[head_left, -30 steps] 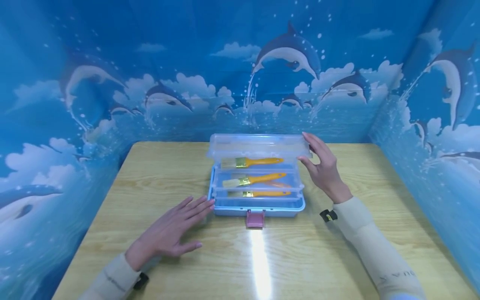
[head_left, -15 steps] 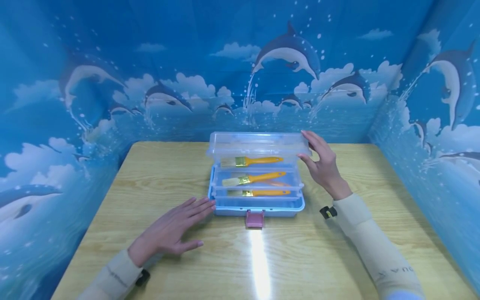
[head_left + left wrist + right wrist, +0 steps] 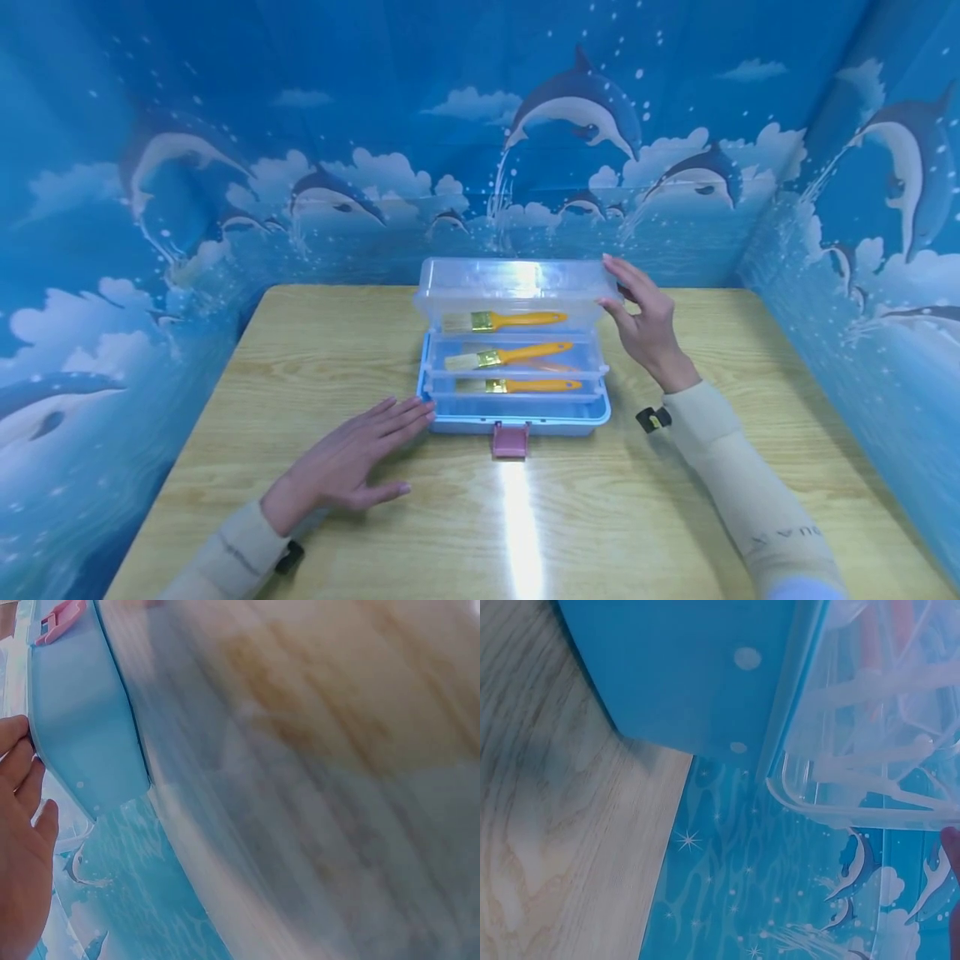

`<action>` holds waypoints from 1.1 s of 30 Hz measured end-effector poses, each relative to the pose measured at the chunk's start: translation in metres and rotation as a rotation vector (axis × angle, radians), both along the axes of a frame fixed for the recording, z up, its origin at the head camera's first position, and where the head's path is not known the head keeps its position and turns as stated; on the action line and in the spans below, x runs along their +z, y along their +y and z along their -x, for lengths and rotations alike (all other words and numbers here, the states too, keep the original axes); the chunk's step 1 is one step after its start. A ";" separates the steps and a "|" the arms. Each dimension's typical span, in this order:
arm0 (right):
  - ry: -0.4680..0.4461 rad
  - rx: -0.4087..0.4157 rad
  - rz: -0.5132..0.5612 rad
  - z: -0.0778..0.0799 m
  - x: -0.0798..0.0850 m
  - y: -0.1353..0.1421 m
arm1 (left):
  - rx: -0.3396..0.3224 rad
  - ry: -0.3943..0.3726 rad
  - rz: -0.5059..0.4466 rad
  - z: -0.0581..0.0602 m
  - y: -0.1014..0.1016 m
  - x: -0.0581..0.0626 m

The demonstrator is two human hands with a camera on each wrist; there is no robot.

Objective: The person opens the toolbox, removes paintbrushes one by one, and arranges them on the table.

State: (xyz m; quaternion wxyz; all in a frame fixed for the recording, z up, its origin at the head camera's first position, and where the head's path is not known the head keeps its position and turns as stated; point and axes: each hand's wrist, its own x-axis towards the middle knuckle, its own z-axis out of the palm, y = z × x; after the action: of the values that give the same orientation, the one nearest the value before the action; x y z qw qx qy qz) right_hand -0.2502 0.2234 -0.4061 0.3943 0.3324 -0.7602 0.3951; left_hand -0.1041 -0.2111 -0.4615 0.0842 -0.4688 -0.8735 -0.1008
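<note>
A light-blue toolbox with a pink clasp stands on the table, its clear lid raised at the back. Inside, stepped clear trays bear orange-handled paintbrushes: a rear one, a middle one and a front one. My right hand pinches the lid's right end between thumb and fingers. In the right wrist view only a sliver of that hand shows, by the lid's rim. With straight fingers, my left hand touches the toolbox's front left corner.
The wood-grain table runs back to a blue curtain printed with dolphins, which also rises on both sides. Glare streaks the tabletop in front of the clasp.
The lid's upper edge has risen a little in the head view, and my right hand has moved slightly up with it. My left hand has slid very slightly right.
</note>
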 end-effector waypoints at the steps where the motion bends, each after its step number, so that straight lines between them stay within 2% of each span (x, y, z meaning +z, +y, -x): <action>1: 0.007 0.001 0.008 0.001 -0.001 0.000 | 0.002 -0.002 0.000 0.000 0.000 -0.001; 9: 0.037 0.004 0.021 0.009 -0.003 0.002 | 0.033 -0.001 0.041 -0.002 0.000 0.000; 13: 0.043 -0.001 0.038 0.011 -0.003 0.001 | 0.048 -0.020 0.057 -0.003 0.001 0.000; 21: 0.041 -0.002 0.052 0.016 -0.003 0.000 | 0.118 -0.080 0.122 -0.006 0.005 0.000; 27: 0.018 -0.017 0.057 0.020 -0.007 0.001 | 0.130 -0.092 0.148 -0.008 0.006 0.000; 33: 0.013 0.007 0.119 0.025 -0.008 0.000 | 0.125 -0.075 0.138 -0.007 0.006 -0.002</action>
State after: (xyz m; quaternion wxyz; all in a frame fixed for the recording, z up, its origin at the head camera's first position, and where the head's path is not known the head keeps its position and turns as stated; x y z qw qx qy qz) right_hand -0.2748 0.2229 -0.4141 0.4168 0.3134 -0.7318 0.4387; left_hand -0.0966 -0.2052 -0.4635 0.0250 -0.4140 -0.9084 -0.0524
